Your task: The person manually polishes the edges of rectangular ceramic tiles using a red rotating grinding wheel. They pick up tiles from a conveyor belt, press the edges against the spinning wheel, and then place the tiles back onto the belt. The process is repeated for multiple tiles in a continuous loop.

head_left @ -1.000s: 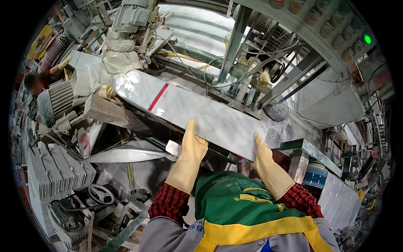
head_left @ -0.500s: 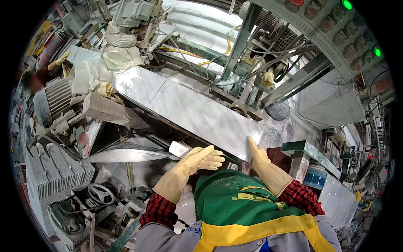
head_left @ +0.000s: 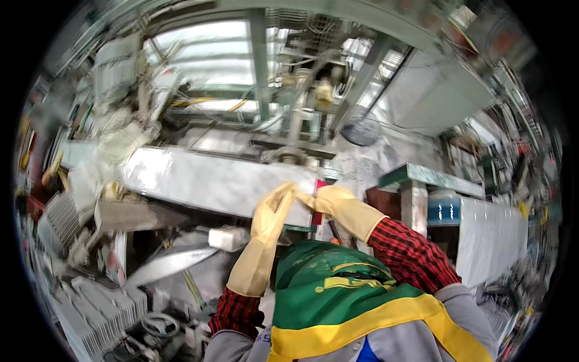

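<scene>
Both my hands wear cream rubber gloves and meet over the right end of a long, glossy, white marble-look slab (head_left: 199, 181). My left hand (head_left: 272, 211) is above the slab, fingers pressed together and their tips bent toward my other hand. From the right, my right hand (head_left: 341, 205) reaches across the slab's end with curled fingers, its fingertips against those of the left. Whatever may be between the fingertips is hidden and blurred. A red strip (head_left: 316, 219) shows at the slab's end, beside my right hand.
A white block (head_left: 228, 239) sits left of my left forearm. Stacked grey-white tiles (head_left: 111, 311) stand at lower left, near a handwheel (head_left: 160, 324). To the right are a green-topped stand (head_left: 431, 180) and a blue container (head_left: 443, 208). Machinery with a motor (head_left: 291, 155) lines the far side.
My hands, apart before, have come together over the slab's end. My left hand rose onto the slab and my right fingers curled. The view turned, bringing the slab nearer to level, and is blurred.
</scene>
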{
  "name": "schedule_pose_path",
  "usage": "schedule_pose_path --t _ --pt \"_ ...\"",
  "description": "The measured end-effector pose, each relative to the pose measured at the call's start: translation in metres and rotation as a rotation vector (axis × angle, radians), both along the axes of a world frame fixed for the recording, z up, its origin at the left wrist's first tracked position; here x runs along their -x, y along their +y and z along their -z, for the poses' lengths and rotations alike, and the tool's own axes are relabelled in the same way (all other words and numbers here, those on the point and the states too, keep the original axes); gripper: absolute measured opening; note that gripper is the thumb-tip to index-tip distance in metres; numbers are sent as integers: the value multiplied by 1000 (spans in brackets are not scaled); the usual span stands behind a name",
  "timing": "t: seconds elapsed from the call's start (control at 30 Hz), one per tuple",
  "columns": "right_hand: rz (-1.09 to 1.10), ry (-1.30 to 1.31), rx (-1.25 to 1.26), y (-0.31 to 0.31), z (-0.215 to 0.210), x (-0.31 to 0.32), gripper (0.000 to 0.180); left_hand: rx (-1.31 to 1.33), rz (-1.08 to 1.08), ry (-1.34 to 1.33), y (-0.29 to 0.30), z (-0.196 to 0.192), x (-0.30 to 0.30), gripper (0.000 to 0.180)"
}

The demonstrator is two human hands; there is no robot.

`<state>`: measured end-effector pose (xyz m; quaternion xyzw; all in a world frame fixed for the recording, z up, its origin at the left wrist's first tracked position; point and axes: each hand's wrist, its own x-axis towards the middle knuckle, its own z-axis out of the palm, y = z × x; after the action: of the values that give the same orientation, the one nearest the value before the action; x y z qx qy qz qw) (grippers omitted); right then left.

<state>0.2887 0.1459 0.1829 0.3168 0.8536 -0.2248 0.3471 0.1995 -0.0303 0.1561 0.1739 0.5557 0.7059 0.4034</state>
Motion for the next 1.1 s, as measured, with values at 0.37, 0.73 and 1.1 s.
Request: schedule_pose_path --t 0.37,0.73,1.1 --pt "580 370 -161 77 54 -231 52 514 272 1600 60 10 -17 62" --pt "754 355 -1131 107 27 -511 70 579 290 1588 58 18 -9 60" --pt "967 22 -1118 165 106 -604 74 871 239 1594 13 50 12 60"
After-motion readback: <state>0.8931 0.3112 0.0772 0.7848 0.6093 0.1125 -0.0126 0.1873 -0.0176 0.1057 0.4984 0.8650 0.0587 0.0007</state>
